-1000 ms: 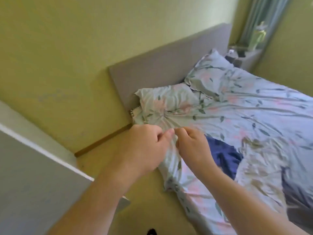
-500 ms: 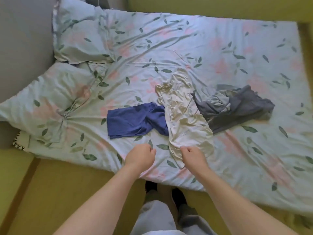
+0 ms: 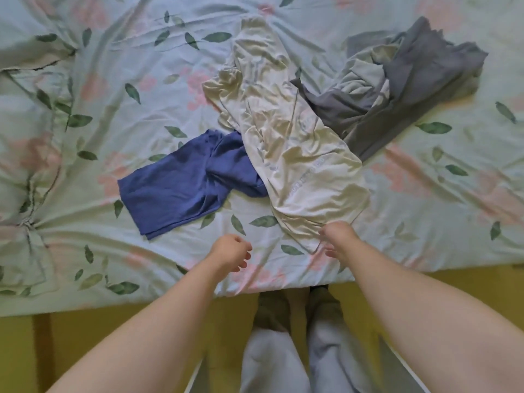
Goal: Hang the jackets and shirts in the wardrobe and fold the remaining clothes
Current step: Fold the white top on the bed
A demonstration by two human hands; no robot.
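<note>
Three pieces of clothing lie loose on the bed, which is covered in a pale floral cover with green leaves and pink blooms and fills the upper two thirds of the frame. In the middle a cream shirt stretches crumpled from the upper centre down toward the near edge of the bed. It carries a line of faint lettering too pale to read. Its left side lies over the right end of a blue garment, which is spread fairly flat at centre left. Its right side overlaps the near corner of a grey garment, bunched in the upper right with a lighter fold showing inside it. None of the three is folded.

Both arms reach in bare from the bottom of the frame. The left hand hovers over bare bedcover just below the centre, between the blue garment and the cream shirt's hem. Its fingers are loosely curled and there is nothing in them. The right hand is at the lowest hem of the cream shirt, knuckles against the cloth and fingers pointing down. It is blurred, and I cannot tell whether it has hold of the fabric or only touches it.

Below the bed's edge at bottom centre, the person's legs in light grey trousers stand on a yellow floor, with dark feet tucked close to the bed.
</note>
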